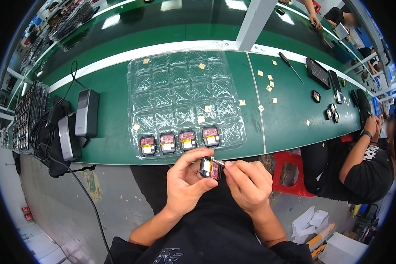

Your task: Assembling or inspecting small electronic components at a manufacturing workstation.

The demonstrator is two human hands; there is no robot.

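In front of my body, my left hand point(187, 180) grips a small open device point(205, 166) by its edges, thumb below and fingers above. It has a black square case, a red circuit board, a white block and a yellow strip. My right hand point(249, 182) pinches a thin silvery tool point(217, 162), its tip against the device's upper side; most of the tool is hidden in the fingers. Several similar open devices point(187, 140) stand in a row along the near edge of a clear plastic tray point(180, 90).
Small beige squares point(274, 100) lie scattered on the green table point(112, 127). A screwdriver point(290, 66) and black trays point(317, 72) lie at right. Grey boxes point(87, 112) and cables stand at left. A co-worker point(361, 158) sits at right by a red stool point(290, 174).
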